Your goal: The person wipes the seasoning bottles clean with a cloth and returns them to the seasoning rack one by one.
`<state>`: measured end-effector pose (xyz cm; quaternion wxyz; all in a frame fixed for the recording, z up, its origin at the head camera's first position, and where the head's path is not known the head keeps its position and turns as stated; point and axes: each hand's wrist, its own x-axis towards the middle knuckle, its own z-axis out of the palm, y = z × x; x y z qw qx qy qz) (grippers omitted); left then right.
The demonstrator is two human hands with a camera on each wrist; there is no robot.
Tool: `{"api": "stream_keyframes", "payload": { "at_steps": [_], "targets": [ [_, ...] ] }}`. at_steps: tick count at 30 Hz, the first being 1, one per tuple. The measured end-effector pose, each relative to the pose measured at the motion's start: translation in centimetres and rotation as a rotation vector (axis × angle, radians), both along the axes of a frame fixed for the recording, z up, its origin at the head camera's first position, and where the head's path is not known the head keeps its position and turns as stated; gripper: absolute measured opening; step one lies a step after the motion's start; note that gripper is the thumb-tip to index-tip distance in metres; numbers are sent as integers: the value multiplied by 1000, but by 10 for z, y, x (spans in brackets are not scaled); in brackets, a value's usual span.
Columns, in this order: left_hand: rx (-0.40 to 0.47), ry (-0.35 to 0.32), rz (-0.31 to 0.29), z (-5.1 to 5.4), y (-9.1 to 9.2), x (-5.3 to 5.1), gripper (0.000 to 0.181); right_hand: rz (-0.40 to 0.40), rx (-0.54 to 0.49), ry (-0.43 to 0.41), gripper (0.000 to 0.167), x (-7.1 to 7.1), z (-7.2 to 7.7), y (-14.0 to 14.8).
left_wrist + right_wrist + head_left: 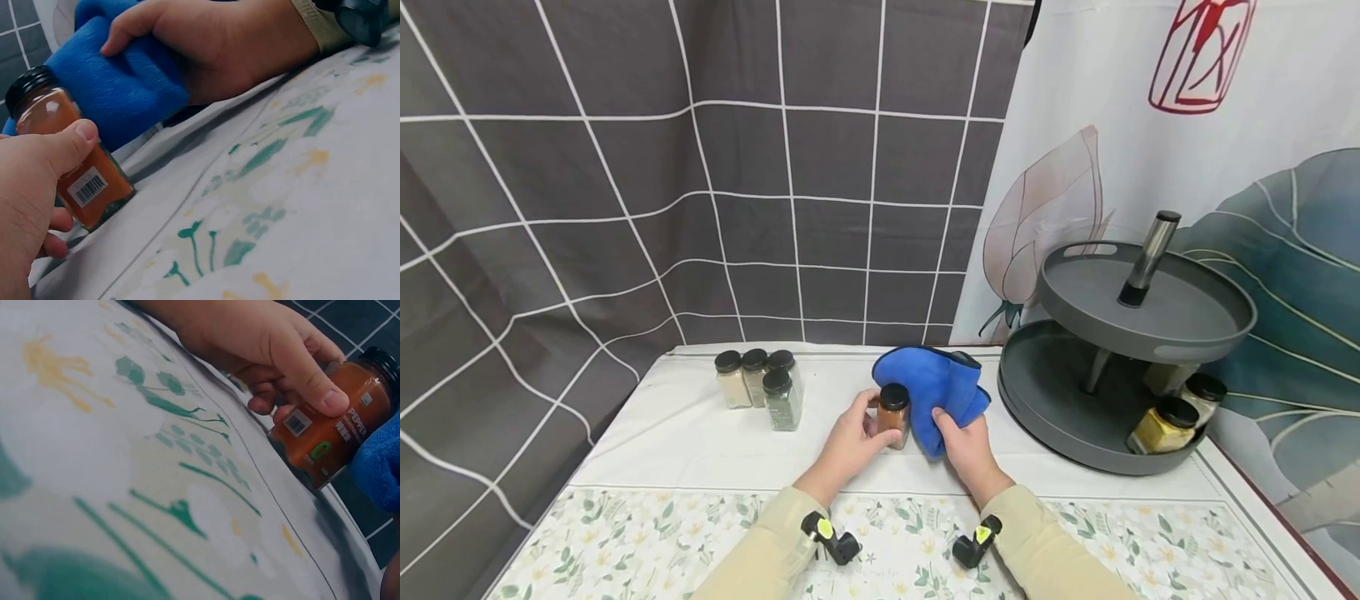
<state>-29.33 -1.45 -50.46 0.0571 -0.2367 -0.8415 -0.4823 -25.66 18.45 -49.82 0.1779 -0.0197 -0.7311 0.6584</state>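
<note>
Beige sleeves (752, 550), each bearing a black wrist camera (837, 542), are reaching over a floral table covering (625, 542). Just beyond, the left hand (850, 433) is holding a black-capped pepper jar (892, 423) above or on the white table surface (662, 442); contact at the base is remaining unclear. Its thumb is crossing the labelled side while the other fingers are curling around the opposite side, closed to the jar's width. The right hand (967, 447) is pinching a blue cloth (917, 375) under its thumb; folds are concealing most of its other fingers, so their spread cannot be told. The cloth is hanging just beside and behind the jar.

Likely hazards are arising from this closeness: cloth dragging on the glass might be twisting the jar from its grip, and loose folds might be catching the cap.

To the left, four capped jars (784, 408) are standing in a tight cluster, exposed to toppling by a wide sweep. To the right, a two-tier tray (1026, 417) is holding a yellow-filled jar (1161, 432) among others on its lower level; the upper level is overhanging, obstructing entry from above. Behind everything, a dark gridded curtain (831, 158) is hanging.
</note>
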Motion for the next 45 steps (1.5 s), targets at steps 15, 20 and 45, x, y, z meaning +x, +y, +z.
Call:
{"api": "stream_keyframes", "payload": {
  "at_steps": [15, 20, 45],
  "targets": [
    [-16, 18, -11, 3, 1, 0, 58, 0, -39, -38, 56, 0, 2, 2],
    [-27, -2, -3, 4, 2, 1, 60, 77, 60, -103, 52, -5, -2, 0],
    [25, -47, -5, 6, 2, 4, 38, 27, 26, -60, 54, -2, -1, 2]
  ]
}}
